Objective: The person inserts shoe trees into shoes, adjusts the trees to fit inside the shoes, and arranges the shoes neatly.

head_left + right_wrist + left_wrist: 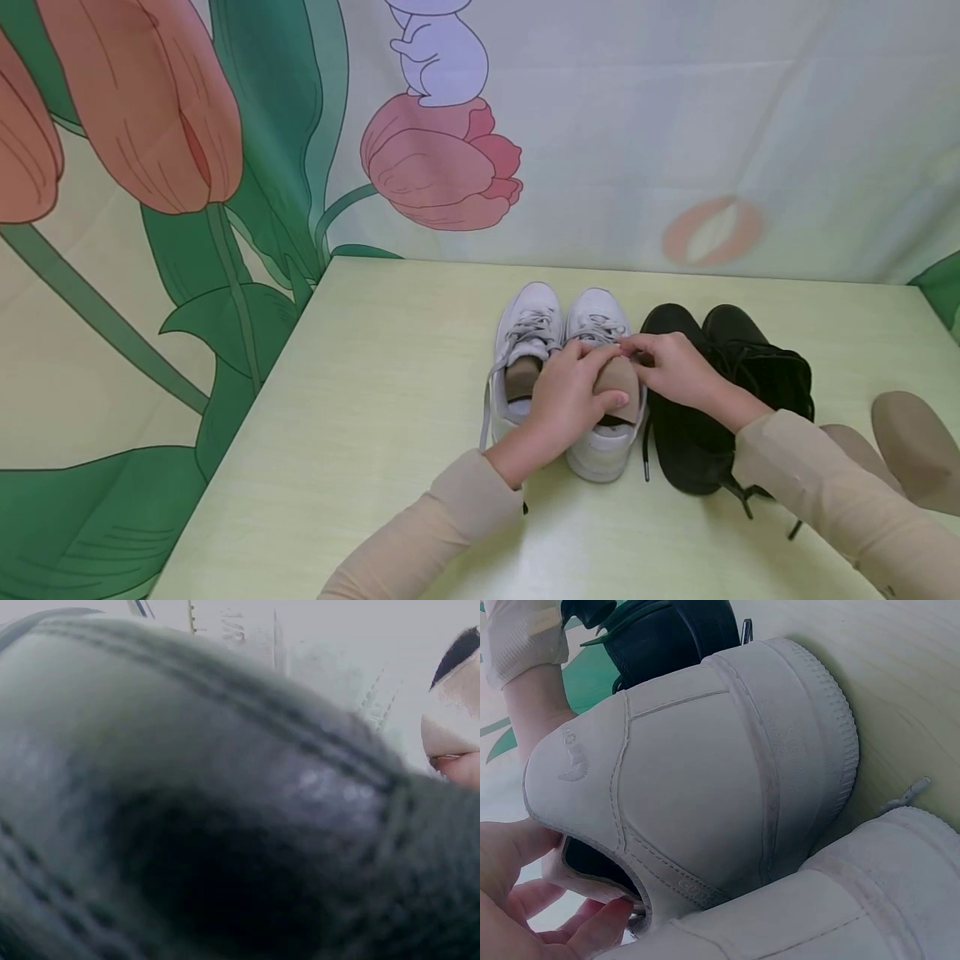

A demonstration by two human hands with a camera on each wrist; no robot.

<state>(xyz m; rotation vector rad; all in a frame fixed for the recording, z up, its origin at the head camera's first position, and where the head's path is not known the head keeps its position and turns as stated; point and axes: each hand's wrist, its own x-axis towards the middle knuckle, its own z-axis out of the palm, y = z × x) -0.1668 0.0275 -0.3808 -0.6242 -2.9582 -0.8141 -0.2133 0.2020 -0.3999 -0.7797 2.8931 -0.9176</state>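
Observation:
A pair of white lace-up sneakers stands side by side, heels toward me. Over the opening of the right white sneaker [600, 454], a beige insole [619, 385] sticks up, partly inside. My left hand [567, 387] grips it, thumb on its near part and fingers at its far left side. From the right, my right hand [678, 367] pinches near the insole's far edge, by the shoe's collar; its exact contact is partly hidden. In the left white sneaker [504, 417], a brownish insole [522, 377] lies inside. The left wrist view shows the gripped sneaker's heel [682, 780] close up.
Black lace-up shoes [686, 450] stand just right of the white pair, under my right forearm, with laces trailing on the table [360, 400]. Two more beige insoles [911, 442] lie at the far right, partly behind the sleeve. A printed cloth [600, 150] hangs behind the table.

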